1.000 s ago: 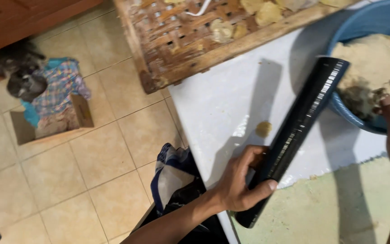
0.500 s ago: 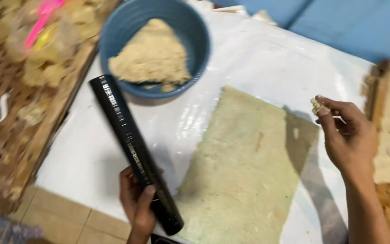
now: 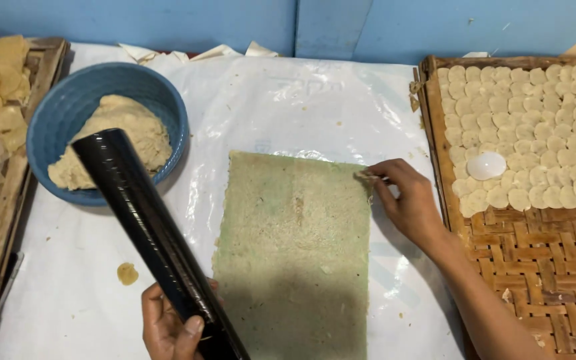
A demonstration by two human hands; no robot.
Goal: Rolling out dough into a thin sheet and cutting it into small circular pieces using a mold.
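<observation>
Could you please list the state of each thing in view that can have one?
Black plastic-wrapped roller: tilted, gripped at its lower end by the left hand.
Right hand: fingertips pinching the green rectangular mat's upper right corner.
Green rectangular mat: lying flat on the white plastic sheet.
Blue round bowl: part-filled with beige dough.
Woven bamboo tray: upper part covered with pale round discs.

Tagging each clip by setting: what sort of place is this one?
Likely a small home food workshop making crackers: a blue bowl of dough, a woven tray of small pale discs, and a plastic-covered table.
</observation>
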